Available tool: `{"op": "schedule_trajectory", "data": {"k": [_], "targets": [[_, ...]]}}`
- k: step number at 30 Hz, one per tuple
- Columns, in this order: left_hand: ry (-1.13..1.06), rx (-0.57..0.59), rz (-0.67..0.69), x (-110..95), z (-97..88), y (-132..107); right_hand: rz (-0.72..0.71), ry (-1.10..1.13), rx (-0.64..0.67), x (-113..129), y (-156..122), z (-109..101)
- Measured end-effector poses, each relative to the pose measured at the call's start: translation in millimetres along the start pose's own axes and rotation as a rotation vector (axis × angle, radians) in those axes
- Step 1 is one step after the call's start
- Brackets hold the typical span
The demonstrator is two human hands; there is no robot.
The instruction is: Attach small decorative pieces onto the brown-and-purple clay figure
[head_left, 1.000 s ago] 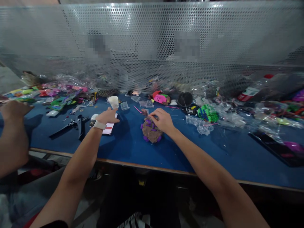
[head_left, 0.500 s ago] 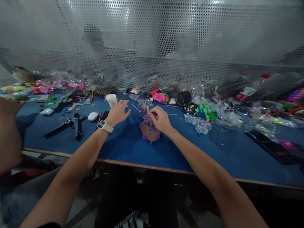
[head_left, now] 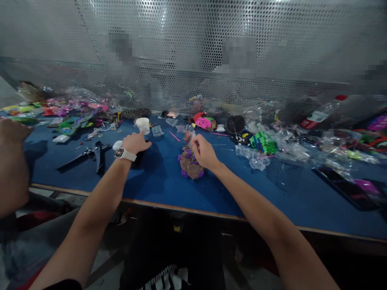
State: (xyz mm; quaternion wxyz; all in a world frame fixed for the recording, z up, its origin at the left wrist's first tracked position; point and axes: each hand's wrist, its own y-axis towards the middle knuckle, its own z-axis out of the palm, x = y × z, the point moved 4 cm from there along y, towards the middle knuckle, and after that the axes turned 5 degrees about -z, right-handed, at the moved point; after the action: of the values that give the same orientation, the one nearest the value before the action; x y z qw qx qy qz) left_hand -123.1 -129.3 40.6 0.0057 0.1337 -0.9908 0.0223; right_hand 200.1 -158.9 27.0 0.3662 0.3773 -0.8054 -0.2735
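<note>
My right hand (head_left: 204,152) is closed in a pinch on a small clear plastic bag (head_left: 189,129) with some brown clay in it. Just below lies a lumpy brown and purple clay piece (head_left: 192,163) on the blue table (head_left: 169,189). My left hand (head_left: 136,143), with a watch (head_left: 120,153) on its wrist, is open over a black object (head_left: 139,158) that it partly hides. Its fingers reach out close to a white cup (head_left: 143,125); whether they touch the cup I cannot tell.
A black folding stand (head_left: 98,157) and a white rounded case (head_left: 116,145) lie at left, beside another person's arm (head_left: 12,165). Behind are a pink clay figure (head_left: 203,121) and a green-blue clay piece (head_left: 263,142). A phone (head_left: 344,187) and a bottle (head_left: 322,112) are at right.
My left hand has moved left and down, away from the middle, toward the black object and the cup. My right hand stays at the bag and has barely moved.
</note>
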Motion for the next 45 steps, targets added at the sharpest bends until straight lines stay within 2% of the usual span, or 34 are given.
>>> {"op": "schedule_trajectory", "data": {"k": [6, 14, 17, 19, 23, 25, 28, 33, 39, 45], "targets": [[0.006, -0.028, 0.045, -11.5, 6.6, -1.5, -0.005, -0.006, 0.01, -1.9, -0.8, 0.6], [-0.002, -0.009, 0.097, -12.0, 4.4, -5.5, 0.001, 0.001, -0.007, -5.1, -2.9, 3.2], [-0.007, -0.034, 0.16, -19.9, 1.9, -10.9, -0.01, 0.006, -0.022, -5.1, -2.7, 4.5], [-0.066, -0.127, 0.298, -34.7, -3.9, -17.8, -0.01, 0.02, -0.028, -4.1, -2.0, 4.7], [-0.362, -0.398, 0.777, -78.3, -15.9, -46.0, 0.002, 0.066, -0.032, 0.7, 0.2, 2.7], [-0.483, -0.444, 0.932, -95.8, -13.1, -59.3, -0.022, 0.102, -0.031, 4.9, 1.5, 1.6], [-0.555, -0.465, 1.036, -112.0, -1.7, -69.4, -0.034, 0.145, -0.021, 9.3, 2.1, 1.4], [-0.577, -0.476, 1.095, -115.4, 11.6, -64.4, 0.036, 0.207, -0.02, 10.9, 0.5, 2.8], [-0.551, -0.502, 0.998, -106.2, 6.0, -58.0, 0.131, 0.341, -0.031, 9.5, 1.7, 3.0], [-0.488, -0.521, 0.951, -104.0, 3.0, -56.1, 0.196, 0.382, -0.033, -2.5, 3.3, 4.9]]}}
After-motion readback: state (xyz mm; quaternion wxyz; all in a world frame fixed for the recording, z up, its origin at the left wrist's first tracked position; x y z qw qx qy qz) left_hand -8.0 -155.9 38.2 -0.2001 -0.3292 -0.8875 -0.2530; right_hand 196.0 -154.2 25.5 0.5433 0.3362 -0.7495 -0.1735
